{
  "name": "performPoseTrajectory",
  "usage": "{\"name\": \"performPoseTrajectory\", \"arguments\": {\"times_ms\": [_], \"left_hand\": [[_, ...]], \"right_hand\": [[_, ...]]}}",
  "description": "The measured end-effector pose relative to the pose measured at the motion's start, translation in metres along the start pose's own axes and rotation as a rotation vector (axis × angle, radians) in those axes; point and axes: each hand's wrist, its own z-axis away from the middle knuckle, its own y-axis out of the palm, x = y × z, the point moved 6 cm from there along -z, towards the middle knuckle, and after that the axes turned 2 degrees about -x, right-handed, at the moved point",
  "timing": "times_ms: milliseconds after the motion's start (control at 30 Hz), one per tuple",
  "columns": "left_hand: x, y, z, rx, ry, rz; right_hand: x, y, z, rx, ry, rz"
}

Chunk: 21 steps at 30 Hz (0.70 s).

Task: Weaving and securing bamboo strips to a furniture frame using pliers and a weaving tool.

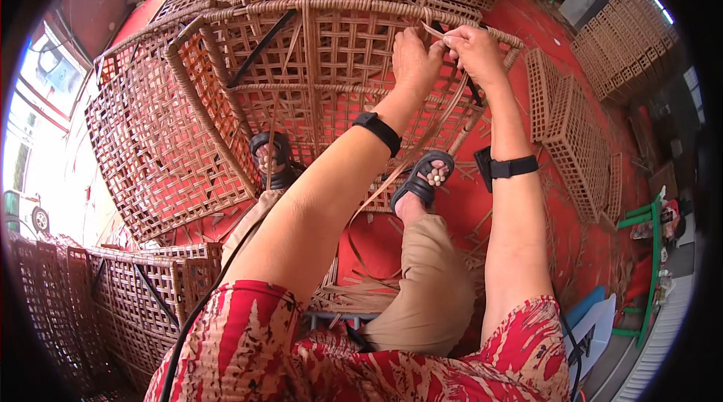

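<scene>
A large brown wicker frame (361, 90) with an open lattice weave stands upright in front of me, its top rim wrapped in flat strips. My left hand (414, 63) is closed at the weave just under the top rim, right of centre; its fingertips are partly hidden, so what they grip cannot be made out. Close beside it, my right hand (476, 54) pinches a pale flat wicker strip (434, 30) between thumb and fingers, the end pointing up and left. Long loose strips (410, 152) hang below the hands toward my feet.
Another lattice panel (162, 131) leans at the left. More wicker pieces stack at the back, at the right (576, 138) and lower left (135, 304). My sandalled feet (425, 180) rest by the frame on a red floor strewn with strips. A green metal frame (654, 266) stands far right.
</scene>
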Motion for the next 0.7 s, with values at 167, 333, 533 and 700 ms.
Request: {"name": "performPoseTrajectory", "arguments": {"times_ms": [167,333,533,700], "left_hand": [[-0.006,-0.004,0.007,-0.07,0.077,0.006],[0.006,0.006,-0.002,-0.156,0.003,-0.03],[-0.008,0.015,-0.001,-0.151,-0.213,-0.136],[0.0,0.018,-0.002,-0.077,-0.367,-0.055]], "right_hand": [[-0.002,-0.006,0.009,-0.069,-0.01,0.03],[0.012,-0.006,0.008,-0.08,-0.088,0.079],[0.008,-0.011,0.009,-0.06,-0.089,0.073],[0.006,-0.008,0.007,-0.029,-0.051,0.078]]}}
